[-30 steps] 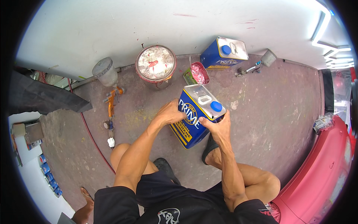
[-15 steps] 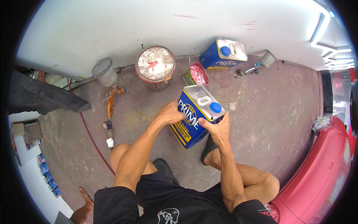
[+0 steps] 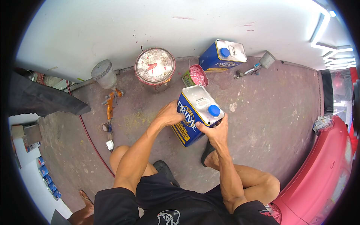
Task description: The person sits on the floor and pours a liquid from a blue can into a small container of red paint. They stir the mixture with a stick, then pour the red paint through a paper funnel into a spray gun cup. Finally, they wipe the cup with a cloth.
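Note:
Between my hands is a blue rectangular thinner can (image 3: 190,132) with a silver metal top and a round blue cap (image 3: 214,110). My left hand (image 3: 168,114) grips its left side, thumb against the labelled front. On the right side, my right hand (image 3: 216,132) wraps the upper corner near the cap, its thumb pressed on the front too. The cap is on, and the can leans a little. Its far sides and the fingers behind it are hidden. Just beyond the can stands a small green tub (image 3: 197,75) with pink paint inside.
By the wall are a paint-smeared lidded pail (image 3: 155,66) and a second blue can (image 3: 222,56). An orange spray gun (image 3: 109,103) with its cup lies left, another spray gun (image 3: 257,66) right. A red hose (image 3: 90,137) crosses the floor. A pink car panel (image 3: 315,168) stands right; another person's foot (image 3: 86,197) shows lower left.
The thinner can has tipped slightly toward upright, its front label now looking more foreshortened. Both hands keep the same hold. The whole view has shifted a little.

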A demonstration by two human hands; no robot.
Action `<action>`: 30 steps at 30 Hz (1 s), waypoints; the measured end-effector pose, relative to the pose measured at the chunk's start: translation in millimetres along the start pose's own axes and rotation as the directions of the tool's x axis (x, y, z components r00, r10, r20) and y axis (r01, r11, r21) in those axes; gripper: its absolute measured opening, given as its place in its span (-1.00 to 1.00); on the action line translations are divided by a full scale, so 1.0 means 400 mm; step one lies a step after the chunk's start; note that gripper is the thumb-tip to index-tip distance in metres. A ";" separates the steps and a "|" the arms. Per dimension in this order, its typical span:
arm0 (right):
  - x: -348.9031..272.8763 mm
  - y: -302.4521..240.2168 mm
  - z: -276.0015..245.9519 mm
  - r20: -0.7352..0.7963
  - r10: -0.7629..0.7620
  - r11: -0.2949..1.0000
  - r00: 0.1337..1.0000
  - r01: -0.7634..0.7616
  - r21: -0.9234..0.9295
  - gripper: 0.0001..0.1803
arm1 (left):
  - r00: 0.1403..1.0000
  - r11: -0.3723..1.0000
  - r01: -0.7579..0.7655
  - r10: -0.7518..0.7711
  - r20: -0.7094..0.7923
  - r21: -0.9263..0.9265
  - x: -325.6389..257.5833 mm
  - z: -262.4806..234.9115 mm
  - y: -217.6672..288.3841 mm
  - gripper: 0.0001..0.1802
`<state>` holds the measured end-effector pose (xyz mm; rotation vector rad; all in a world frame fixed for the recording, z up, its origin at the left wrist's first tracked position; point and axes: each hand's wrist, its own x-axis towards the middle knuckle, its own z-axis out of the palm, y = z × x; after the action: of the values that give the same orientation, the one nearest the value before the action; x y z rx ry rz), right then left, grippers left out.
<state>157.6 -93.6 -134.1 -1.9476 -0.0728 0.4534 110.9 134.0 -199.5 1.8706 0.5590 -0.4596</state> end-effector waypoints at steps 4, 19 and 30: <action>-0.005 0.011 0.009 -0.016 -0.041 0.997 0.999 0.042 0.066 0.09 | 0.999 1.000 -0.030 0.029 -0.035 -0.009 0.006 0.004 -0.007 -0.32; -0.078 0.070 -0.074 -0.134 -0.274 0.962 0.952 0.273 -0.028 0.25 | 0.992 0.990 -0.122 0.125 0.029 -0.070 -0.064 -0.054 0.107 -0.35; -0.066 0.070 -0.208 -0.356 -0.291 0.957 0.888 0.265 -0.120 0.10 | 0.975 0.971 -0.215 0.219 -0.028 0.107 -0.034 -0.007 0.048 -0.40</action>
<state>157.6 -184.6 -123.3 -2.0194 -0.1234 -0.1132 111.1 128.5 -176.6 2.0177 0.3558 -0.3116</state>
